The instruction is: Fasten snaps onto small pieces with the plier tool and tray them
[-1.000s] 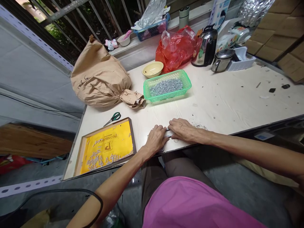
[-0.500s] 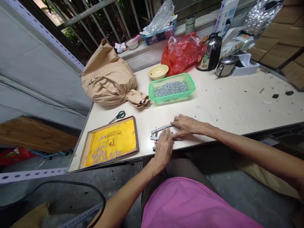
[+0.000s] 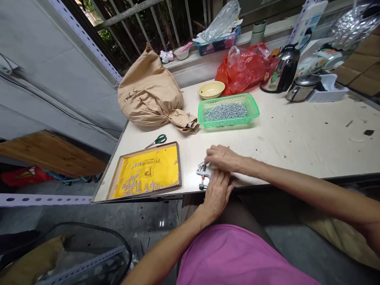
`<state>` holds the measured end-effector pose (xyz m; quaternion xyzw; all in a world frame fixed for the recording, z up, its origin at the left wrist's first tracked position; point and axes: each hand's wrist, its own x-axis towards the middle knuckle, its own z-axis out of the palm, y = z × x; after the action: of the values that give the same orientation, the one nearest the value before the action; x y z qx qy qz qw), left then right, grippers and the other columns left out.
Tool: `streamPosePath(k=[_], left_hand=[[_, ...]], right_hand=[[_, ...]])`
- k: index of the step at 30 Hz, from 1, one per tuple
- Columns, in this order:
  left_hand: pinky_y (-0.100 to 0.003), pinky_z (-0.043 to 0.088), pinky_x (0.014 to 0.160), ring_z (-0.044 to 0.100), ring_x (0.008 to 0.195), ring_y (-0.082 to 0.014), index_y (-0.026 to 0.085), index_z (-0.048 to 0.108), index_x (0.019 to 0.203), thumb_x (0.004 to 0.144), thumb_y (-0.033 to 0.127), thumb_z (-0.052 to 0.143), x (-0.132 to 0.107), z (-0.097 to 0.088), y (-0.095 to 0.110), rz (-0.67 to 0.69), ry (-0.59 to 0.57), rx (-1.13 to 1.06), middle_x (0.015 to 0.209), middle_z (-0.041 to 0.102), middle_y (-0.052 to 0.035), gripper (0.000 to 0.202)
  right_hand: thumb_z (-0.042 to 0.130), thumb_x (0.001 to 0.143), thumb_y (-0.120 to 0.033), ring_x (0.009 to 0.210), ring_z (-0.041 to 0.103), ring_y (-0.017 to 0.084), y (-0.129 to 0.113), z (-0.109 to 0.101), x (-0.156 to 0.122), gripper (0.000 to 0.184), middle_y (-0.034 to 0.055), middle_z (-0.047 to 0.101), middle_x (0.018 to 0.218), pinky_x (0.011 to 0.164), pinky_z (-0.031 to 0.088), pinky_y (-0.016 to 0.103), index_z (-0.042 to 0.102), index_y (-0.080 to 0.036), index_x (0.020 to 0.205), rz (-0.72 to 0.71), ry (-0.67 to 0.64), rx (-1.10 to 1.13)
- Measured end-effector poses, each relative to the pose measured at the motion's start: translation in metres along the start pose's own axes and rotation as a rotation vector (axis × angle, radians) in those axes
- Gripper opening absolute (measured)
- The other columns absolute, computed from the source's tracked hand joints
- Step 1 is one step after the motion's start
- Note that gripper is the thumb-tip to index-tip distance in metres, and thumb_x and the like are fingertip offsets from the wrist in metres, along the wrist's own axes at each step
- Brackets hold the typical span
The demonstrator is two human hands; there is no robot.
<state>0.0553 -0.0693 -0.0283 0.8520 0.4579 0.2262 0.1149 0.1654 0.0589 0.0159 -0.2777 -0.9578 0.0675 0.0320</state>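
A pair of metal pliers (image 3: 202,171) with a coil spring, a small red part and a dark knob lies near the table's front edge. Over its lower handle, my left hand (image 3: 217,193) is closed, fingers together and pointing away from me. My right hand (image 3: 224,157) bends over the upper handle close to the spring, its fingertips curled down on the metal. The two hands meet there and hide most of the handles. Left of them is a shallow tray (image 3: 179,166) lined with yellow plastic, holding many small metal pins.
Beyond my hands stands a green basket (image 3: 228,124) of small metal pieces. Green-handled scissors (image 3: 160,139) lie behind the tray. Further back are a brown paper bag (image 3: 151,91), a cream bowl (image 3: 211,90), a red plastic bag (image 3: 242,69) and a kettle (image 3: 280,69).
My right hand has slid left along the upper handle toward the spring end, closing over it. My left hand has moved back along the lower handle. The view has shifted slightly left.
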Motion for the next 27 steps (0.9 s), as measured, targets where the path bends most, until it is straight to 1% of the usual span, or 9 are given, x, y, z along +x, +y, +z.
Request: streamPosePath(k=[4,6,9,12,14,17,20,23,27], left_hand=[[-0.032,0.051,0.084,0.060,0.096,-0.0180,0.017,0.059,0.109,0.091,0.018,0.047,-0.023,-0.037,0.002,0.130,0.055,-0.090,0.101,0.065,-0.0078,0.022],[-0.030,0.050,0.080,0.059,0.088,-0.0165,0.017,0.061,0.103,0.091,0.017,0.047,-0.030,-0.062,-0.015,0.012,0.181,-0.033,0.092,0.065,-0.0064,0.019],[-0.033,0.048,0.080,0.058,0.088,-0.0188,0.016,0.062,0.100,0.092,0.019,0.045,-0.031,-0.096,-0.063,-0.319,0.315,0.146,0.091,0.063,-0.0078,0.019],[-0.034,0.046,0.080,0.057,0.090,-0.0214,0.015,0.064,0.100,0.091,0.022,0.043,-0.025,-0.112,-0.113,-0.490,0.207,0.277,0.090,0.061,-0.0094,0.024],[-0.033,0.045,0.081,0.056,0.091,-0.0219,0.015,0.065,0.099,0.091,0.023,0.041,-0.018,-0.112,-0.135,-0.547,0.079,0.340,0.091,0.060,-0.0094,0.026],[-0.031,0.043,0.079,0.055,0.091,-0.0209,0.018,0.066,0.092,0.092,0.024,0.039,-0.007,-0.106,-0.147,-0.612,-0.075,0.395,0.090,0.058,-0.0076,0.028],[-0.030,0.042,0.079,0.055,0.094,-0.0208,0.019,0.066,0.088,0.091,0.024,0.039,0.000,-0.103,-0.149,-0.614,-0.108,0.386,0.091,0.058,-0.0069,0.028],[-0.030,0.042,0.079,0.056,0.093,-0.0212,0.017,0.064,0.086,0.090,0.023,0.041,0.000,-0.103,-0.156,-0.604,-0.080,0.354,0.091,0.060,-0.0078,0.024],[-0.029,0.042,0.075,0.059,0.083,-0.0200,0.014,0.064,0.087,0.086,0.021,0.047,-0.006,-0.106,-0.168,-0.664,-0.106,0.267,0.088,0.062,-0.0078,0.018]], right_hand=[[0.058,0.083,-0.028,0.090,0.041,0.022,-0.037,0.008,0.008,0.014,0.0079,0.057,0.089,0.069,0.028,0.033,0.064,-0.019,0.075,-0.340,-0.004,0.046],[0.057,0.083,-0.026,0.089,0.041,0.021,-0.044,0.018,0.011,0.014,0.0085,0.057,0.089,0.072,0.029,0.034,0.062,-0.017,0.073,-0.401,0.021,0.056],[0.051,0.087,-0.021,0.088,0.044,0.019,-0.050,0.030,0.016,0.013,0.0079,0.058,0.089,0.074,0.033,0.033,0.060,-0.016,0.079,-0.397,0.077,0.111],[0.046,0.090,-0.019,0.084,0.049,0.016,-0.050,0.026,0.022,0.014,0.0061,0.060,0.088,0.074,0.036,0.029,0.059,-0.016,0.088,-0.296,0.179,0.239],[0.043,0.091,-0.018,0.081,0.051,0.015,-0.044,0.010,0.029,0.015,0.0056,0.061,0.087,0.074,0.038,0.027,0.058,-0.016,0.090,-0.164,0.329,0.298],[0.039,0.092,-0.017,0.078,0.052,0.015,-0.016,-0.034,0.042,0.018,0.0062,0.060,0.084,0.074,0.039,0.027,0.057,-0.016,0.087,0.093,0.545,0.250],[0.040,0.091,-0.015,0.084,0.052,0.018,0.023,-0.082,0.051,0.018,0.0108,0.060,0.091,0.075,0.039,0.030,0.058,-0.013,0.094,0.391,0.640,0.066],[0.046,0.089,-0.015,0.096,0.051,0.023,0.040,-0.105,0.043,0.023,0.0146,0.057,0.107,0.079,0.038,0.032,0.056,-0.012,0.109,0.528,0.666,-0.055],[0.042,0.094,-0.024,0.083,0.055,0.017,0.011,-0.080,0.003,0.021,0.0081,0.059,0.097,0.072,0.040,0.027,0.061,-0.016,0.099,0.399,0.430,0.119]])
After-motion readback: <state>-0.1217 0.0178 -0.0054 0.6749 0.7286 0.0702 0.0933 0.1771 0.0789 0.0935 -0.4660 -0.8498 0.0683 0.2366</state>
